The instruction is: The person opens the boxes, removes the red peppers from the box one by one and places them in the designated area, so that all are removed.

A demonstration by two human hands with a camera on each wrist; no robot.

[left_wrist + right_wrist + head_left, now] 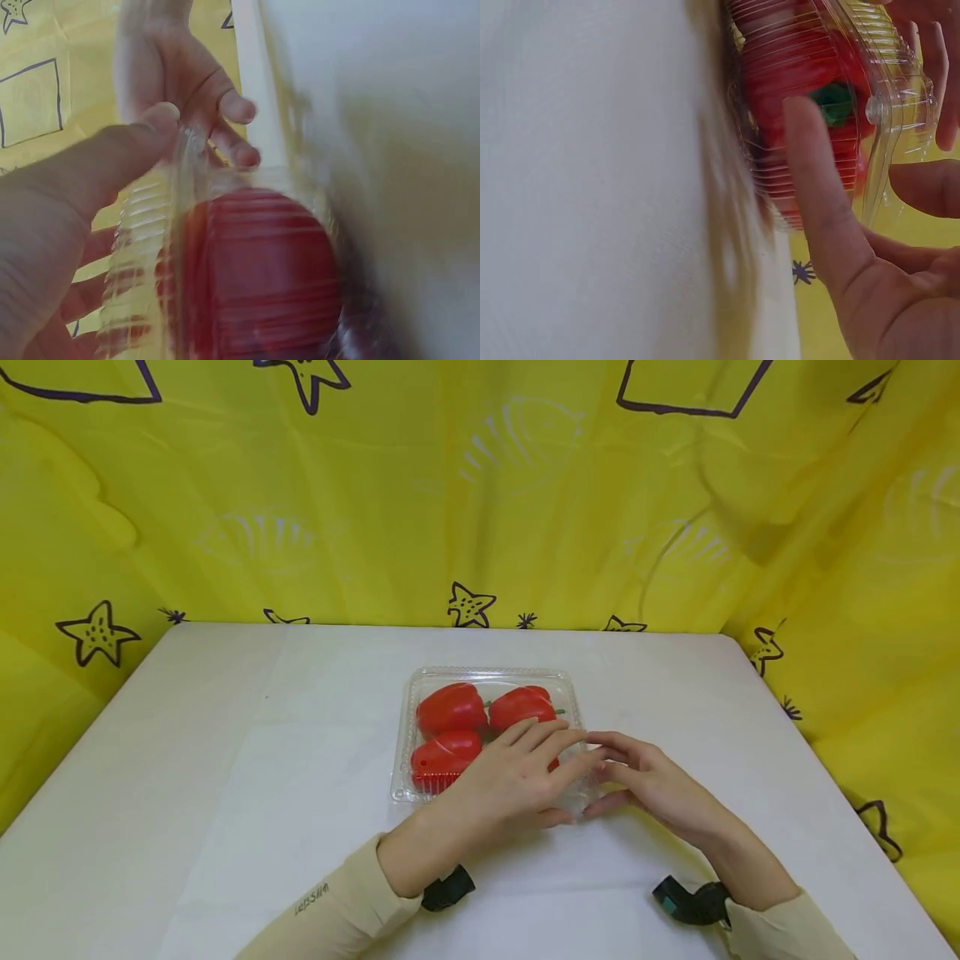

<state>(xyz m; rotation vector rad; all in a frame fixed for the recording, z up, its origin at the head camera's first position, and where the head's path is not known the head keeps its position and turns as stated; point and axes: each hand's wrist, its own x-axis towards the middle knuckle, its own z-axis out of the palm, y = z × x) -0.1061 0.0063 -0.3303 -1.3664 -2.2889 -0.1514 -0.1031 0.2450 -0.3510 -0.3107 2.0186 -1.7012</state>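
A clear plastic clamshell box (pixel 491 673) sits closed on the table, with several red bell peppers (pixel 452 710) inside. My left hand (pixel 510 777) reaches across the box's front right part, its fingers extended over the lid. In the left wrist view its thumb (pixel 139 135) lies by the box's rim. My right hand (pixel 660 789) is at the box's right side, fingers loosely bent, with the fingertips close to those of the left hand. One finger (pixel 817 172) of it lies along the ribbed side wall in the right wrist view; whether it touches is unclear.
The white table (pixel 300 827) reaches back to a yellow curtain (pixel 375 527) printed with stars and fish, which also hangs at both sides. Black wrist devices (pixel 693 902) are strapped under both forearms.
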